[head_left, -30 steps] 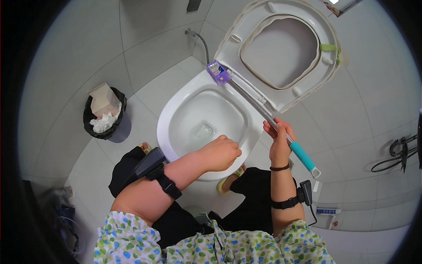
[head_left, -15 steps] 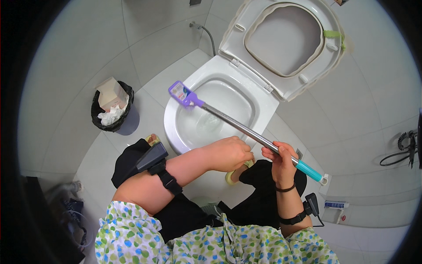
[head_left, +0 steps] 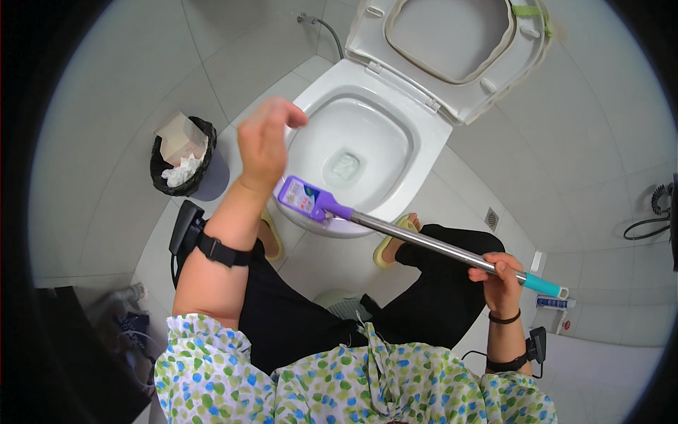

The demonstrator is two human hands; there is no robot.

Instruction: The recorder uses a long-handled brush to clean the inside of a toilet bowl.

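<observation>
My right hand point(head_left: 498, 279) grips a long-handled cleaning tool point(head_left: 424, 244) near its teal end, with the fingers around the metal shaft. The shaft slants up to the left, ending in a flat purple head point(head_left: 302, 198) with a label, which hangs over the front left rim of the white toilet point(head_left: 395, 120). Beyond that head, my left hand point(head_left: 265, 145) is raised above the toilet's left side. Its fingers are loosely bent and somewhat blurred, and nothing shows in them. Water stands at the bottom of the toilet bowl; the lid and padded seat point(head_left: 441, 88) are up.
A lined waste bin point(head_left: 212, 180) with a box and crumpled tissue stands left of the toilet. Behind it, a hose point(head_left: 332, 35) comes from the wall. A floor drain point(head_left: 492, 219) lies to the right, and a blue tube point(head_left: 552, 302) is farther right.
My left hand has swung up and left, from near the shaft to above the toilet's left side. My right hand and the tool have shifted right and nearer to me.
</observation>
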